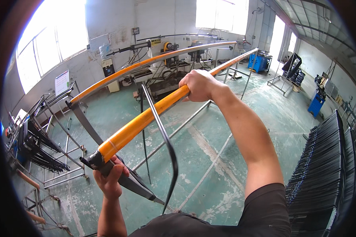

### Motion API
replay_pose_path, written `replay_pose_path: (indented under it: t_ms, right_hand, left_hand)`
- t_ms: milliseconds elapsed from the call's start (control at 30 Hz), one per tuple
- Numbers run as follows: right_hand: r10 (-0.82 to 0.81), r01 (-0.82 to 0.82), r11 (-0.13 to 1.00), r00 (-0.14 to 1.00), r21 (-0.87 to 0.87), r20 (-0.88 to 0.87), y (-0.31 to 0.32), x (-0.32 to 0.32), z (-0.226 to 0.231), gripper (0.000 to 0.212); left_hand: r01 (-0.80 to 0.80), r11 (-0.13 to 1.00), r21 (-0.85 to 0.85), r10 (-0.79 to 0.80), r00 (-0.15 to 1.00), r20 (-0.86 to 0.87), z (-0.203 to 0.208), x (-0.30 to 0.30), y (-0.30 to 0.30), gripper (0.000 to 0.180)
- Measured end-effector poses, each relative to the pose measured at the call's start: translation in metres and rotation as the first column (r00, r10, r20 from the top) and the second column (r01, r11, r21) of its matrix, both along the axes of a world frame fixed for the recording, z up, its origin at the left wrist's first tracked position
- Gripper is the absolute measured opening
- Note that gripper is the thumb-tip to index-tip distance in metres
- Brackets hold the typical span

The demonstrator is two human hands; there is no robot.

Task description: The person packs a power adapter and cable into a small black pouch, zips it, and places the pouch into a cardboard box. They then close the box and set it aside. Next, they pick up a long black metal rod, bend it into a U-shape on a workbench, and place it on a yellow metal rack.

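A long rail with an orange covering (146, 119) slants away from me, its near end wrapped in black. My right hand (199, 85) is closed over the top of the rail, about midway along. Down at the near end, my left hand (110, 179) has its fingers closed round the dark underside of the rail; a short black tube end juts out beside it. A black bent tube (168, 144) crosses over the rail between my hands and hangs toward me. Its lower end is cut off by my dark shirt. A grey metal leg (136, 185) slopes down below the left hand.
Another orange-topped rail (146, 63) curves across at the left. Racks hold black tubes (39, 146) at the left and a large stack of black tubes (318, 170) at the right. Machines (172, 53) line the far wall. Blue equipment (259, 63) stands at the back right.
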State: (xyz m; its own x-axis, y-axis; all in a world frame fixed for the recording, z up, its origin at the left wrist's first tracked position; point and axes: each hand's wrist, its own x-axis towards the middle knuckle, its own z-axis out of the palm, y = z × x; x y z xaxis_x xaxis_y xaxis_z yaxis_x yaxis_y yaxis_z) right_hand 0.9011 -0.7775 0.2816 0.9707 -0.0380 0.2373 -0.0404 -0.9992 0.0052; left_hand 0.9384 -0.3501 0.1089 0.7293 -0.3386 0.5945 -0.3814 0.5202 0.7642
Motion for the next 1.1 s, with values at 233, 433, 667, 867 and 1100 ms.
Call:
replay_pose_path:
  t_ms: [233,433,667,867,1100]
  right_hand:
    - [0.317,-0.279,0.945,0.644,-0.173,0.696,-0.017,0.019,-0.053,0.020]
    - [0.283,-0.211,0.957,0.530,-0.199,0.800,-0.009,0.022,-0.068,0.021]
    - [0.285,-0.258,0.957,0.761,-0.132,0.583,-0.043,-0.002,-0.028,0.025]
    - [0.150,-0.104,0.989,0.761,-0.110,0.631,-0.055,0.018,-0.054,0.016]
    - [0.205,-0.137,0.979,0.593,-0.154,0.778,-0.054,0.028,-0.068,0.020]
  left_hand:
    - [-0.019,1.000,0.024,0.019,0.999,0.034,-0.006,0.000,0.002,0.030]
    - [-0.092,0.995,0.048,0.093,0.996,-0.014,-0.009,-0.001,0.002,0.029]
    - [-0.082,0.996,0.030,0.083,0.997,-0.012,-0.011,0.001,0.000,0.038]
    - [-0.081,0.997,0.013,0.081,0.997,0.000,-0.011,0.004,-0.006,0.043]
    - [-0.083,0.996,0.040,0.083,0.997,0.011,-0.014,0.007,-0.001,0.037]
